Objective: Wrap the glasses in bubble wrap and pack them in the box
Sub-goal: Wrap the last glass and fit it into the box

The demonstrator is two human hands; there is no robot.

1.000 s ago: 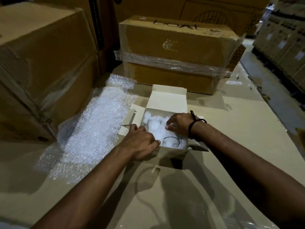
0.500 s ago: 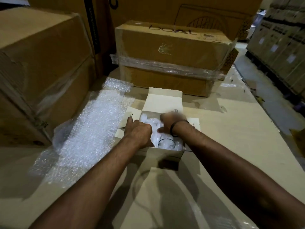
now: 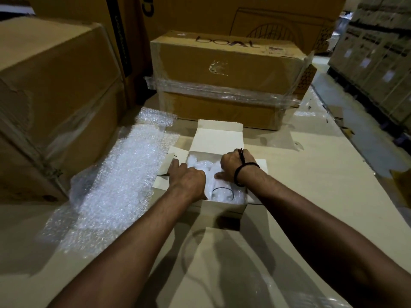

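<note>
Wrapped glasses sit inside the small white box, mid-frame on the cardboard surface. I read them as a lumpy, white, translucent bundle of bubble wrap. One dark circular rim shows through at the near end of the box. The box is open on top, with the rear lid flap standing up and the side flaps splayed out.

Left hand lies palm down over the box's left edge, fingers fairly straight, tips on the left side flap. Right hand is knuckles up over the right half, fingers bent down into the wrap, thumb against the bundle. I can't tell if it grips or just presses. There is a black wristband on that wrist.

A loose bubble wrap sheet lies flat just left of the box. A taped carton stands behind it.
</note>
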